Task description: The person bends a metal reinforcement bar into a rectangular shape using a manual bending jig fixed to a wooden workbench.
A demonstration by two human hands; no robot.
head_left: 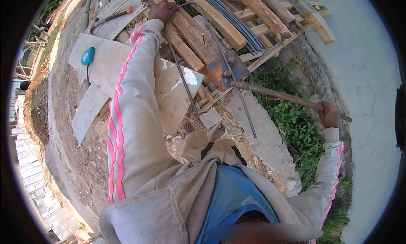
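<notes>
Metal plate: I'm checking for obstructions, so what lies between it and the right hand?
In the head view, a rusty bar, gripped by the right hand, spans the stretch toward the metal plate, with green plants showing beneath it.

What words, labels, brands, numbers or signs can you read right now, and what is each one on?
None: no text is readable anywhere in this view.
Teal tape measure: any marking is too small to read.
Hammer: no legible lettering.
Bent rod in the left hand: no legible lettering.
Long bar in the right hand: no legible lettering.
</notes>
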